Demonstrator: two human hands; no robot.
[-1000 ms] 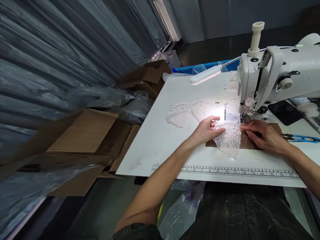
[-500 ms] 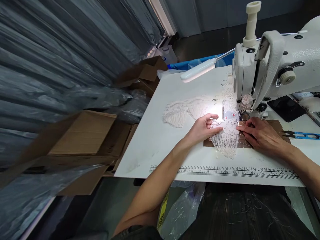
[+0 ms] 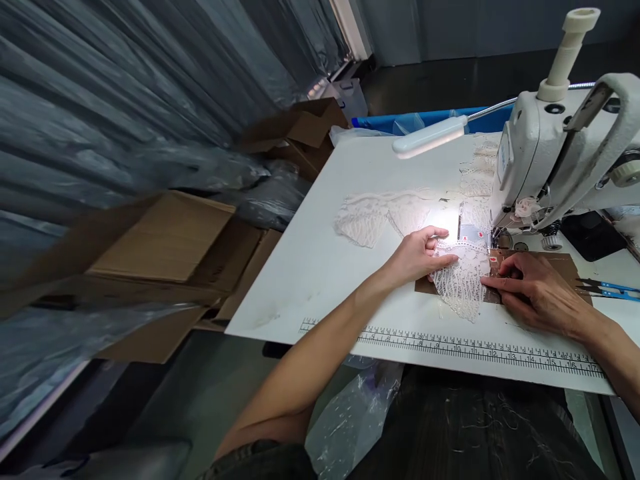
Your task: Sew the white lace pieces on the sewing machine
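Note:
A white lace piece (image 3: pixel 463 283) lies under the bright lamp, its upper edge close to the sewing machine's presser foot (image 3: pixel 495 237). My left hand (image 3: pixel 425 257) grips its left side, with the thumb on top and the other fingertips partly hidden. At the lower right edge of the lace, my right hand (image 3: pixel 543 290) pinches with its fingertips, the remaining fingers curled over a brown board (image 3: pixel 560 267). The sewing machine (image 3: pixel 530 153) stands just beyond my hands. Further lace (image 3: pixel 480 180) trails behind the foot.
Another lace piece (image 3: pixel 370 217) lies left of my hand on the white table (image 3: pixel 310 267). Blue-handled thread snips (image 3: pixel 613 290) and a dark phone-like slab (image 3: pixel 593 235) lie at right. A lamp (image 3: pixel 430 137) hangs above. Cardboard boxes (image 3: pixel 165 233) stand beyond the left edge.
The head view has shifted, so the machine sits further right. My right fingertips have slid down the lace edge, away from the presser foot. My left hand keeps its hold.

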